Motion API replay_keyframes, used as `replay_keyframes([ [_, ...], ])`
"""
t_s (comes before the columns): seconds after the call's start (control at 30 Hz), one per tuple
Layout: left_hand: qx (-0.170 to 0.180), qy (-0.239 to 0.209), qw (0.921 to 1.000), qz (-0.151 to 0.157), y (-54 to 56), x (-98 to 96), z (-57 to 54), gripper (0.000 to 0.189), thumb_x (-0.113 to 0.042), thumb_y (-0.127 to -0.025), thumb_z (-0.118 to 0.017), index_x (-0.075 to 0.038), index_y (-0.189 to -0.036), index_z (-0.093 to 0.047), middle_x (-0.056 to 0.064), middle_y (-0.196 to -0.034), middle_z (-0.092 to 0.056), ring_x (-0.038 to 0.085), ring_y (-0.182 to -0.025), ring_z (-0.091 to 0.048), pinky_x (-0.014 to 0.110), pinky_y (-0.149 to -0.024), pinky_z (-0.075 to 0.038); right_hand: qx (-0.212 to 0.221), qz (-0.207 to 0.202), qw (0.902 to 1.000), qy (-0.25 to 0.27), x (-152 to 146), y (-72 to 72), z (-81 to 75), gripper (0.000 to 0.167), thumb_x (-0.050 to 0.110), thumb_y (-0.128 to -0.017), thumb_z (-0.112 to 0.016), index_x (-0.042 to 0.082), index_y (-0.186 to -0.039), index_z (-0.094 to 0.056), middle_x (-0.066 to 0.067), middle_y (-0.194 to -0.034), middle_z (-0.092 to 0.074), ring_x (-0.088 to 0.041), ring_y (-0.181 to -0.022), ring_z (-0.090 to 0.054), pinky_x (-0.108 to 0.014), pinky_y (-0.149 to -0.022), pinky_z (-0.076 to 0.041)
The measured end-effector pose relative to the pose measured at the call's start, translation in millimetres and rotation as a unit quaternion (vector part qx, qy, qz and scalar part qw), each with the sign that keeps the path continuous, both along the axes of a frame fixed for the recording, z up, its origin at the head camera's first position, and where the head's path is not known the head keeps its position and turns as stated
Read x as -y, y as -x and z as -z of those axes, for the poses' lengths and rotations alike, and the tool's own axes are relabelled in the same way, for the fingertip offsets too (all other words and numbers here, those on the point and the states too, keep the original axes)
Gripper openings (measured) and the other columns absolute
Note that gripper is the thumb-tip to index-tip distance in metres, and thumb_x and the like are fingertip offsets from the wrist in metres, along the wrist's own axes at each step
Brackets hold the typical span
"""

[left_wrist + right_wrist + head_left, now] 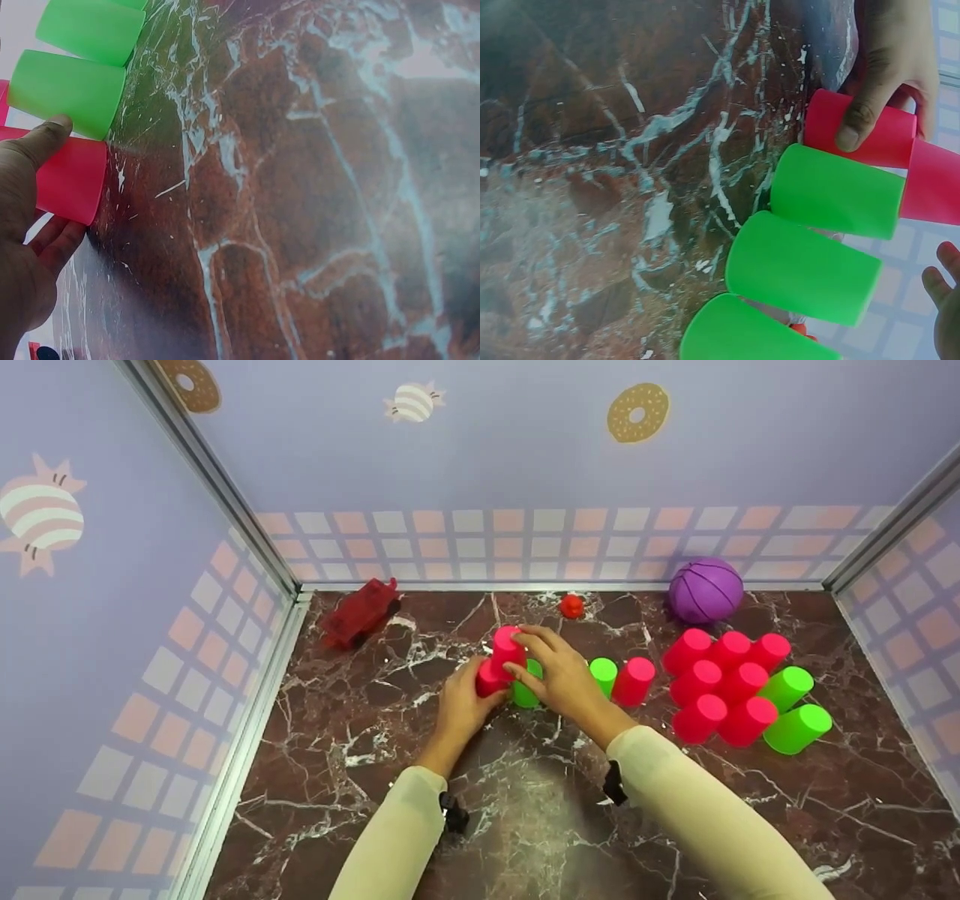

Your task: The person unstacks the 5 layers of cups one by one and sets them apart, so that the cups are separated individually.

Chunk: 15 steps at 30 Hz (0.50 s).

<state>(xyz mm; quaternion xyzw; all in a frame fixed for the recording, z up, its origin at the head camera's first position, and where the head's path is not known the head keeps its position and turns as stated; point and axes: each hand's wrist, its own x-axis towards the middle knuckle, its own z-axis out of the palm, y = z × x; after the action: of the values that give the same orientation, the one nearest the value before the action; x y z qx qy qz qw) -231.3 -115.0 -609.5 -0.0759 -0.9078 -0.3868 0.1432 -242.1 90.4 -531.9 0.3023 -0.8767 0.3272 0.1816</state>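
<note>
In the head view, a row of upside-down cups runs across the middle of the floor. My left hand (463, 701) grips the pink cup (71, 176) at the row's left end, thumb on one side and fingers on the other. Beside it stands a green cup (836, 191), with more green cups (802, 266) following. A second pink cup (934, 184) sits upright above the joint between the gripped cup and the first green one. My right hand (559, 667) holds this upper cup by its side, thumb in front; the right wrist view catches only two of its fingertips (934, 285).
Another pink cup (634, 682) ends the row. To the right stands a block of several pink cups (705, 679) and green cups (799, 727). A purple ball (706, 590), a small red toy (571, 606) and a dark red toy (361, 613) lie along the back wall.
</note>
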Motion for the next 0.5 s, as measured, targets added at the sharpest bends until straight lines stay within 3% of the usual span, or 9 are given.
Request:
replay_keyframes([
  [0.27, -0.015, -0.007, 0.9999, 0.003, 0.5, -0.6, 2.8, 0.061, -0.028, -0.08, -0.098, -0.009, -0.13, -0.069, 0.019, -0.119, -0.079, 0.041, -0.112, -0.078, 0.059, -0.098, -0.061, 0.026, 0.019, 0.9995, 0.008, 9, 1.6, 5.3, 0.048, 0.035, -0.1, -0.082, 0.006, -0.135, -0.066, -0.014, -0.133, -0.072, -0.036, -0.115, -0.078, -0.053, -0.102, -0.064],
  [0.5, -0.017, -0.003, 0.9999, 0.0, 0.4, -0.2, 2.3, 0.059, -0.025, -0.081, -0.097, -0.009, -0.131, -0.069, 0.019, -0.119, -0.08, 0.041, -0.111, -0.078, 0.058, -0.097, -0.062, 0.046, 0.032, 0.9984, 0.009, 15, -0.5, 9.8, 0.049, 0.032, -0.101, -0.082, 0.005, -0.137, -0.063, -0.016, -0.133, -0.07, -0.039, -0.108, -0.079, -0.055, -0.094, -0.066],
])
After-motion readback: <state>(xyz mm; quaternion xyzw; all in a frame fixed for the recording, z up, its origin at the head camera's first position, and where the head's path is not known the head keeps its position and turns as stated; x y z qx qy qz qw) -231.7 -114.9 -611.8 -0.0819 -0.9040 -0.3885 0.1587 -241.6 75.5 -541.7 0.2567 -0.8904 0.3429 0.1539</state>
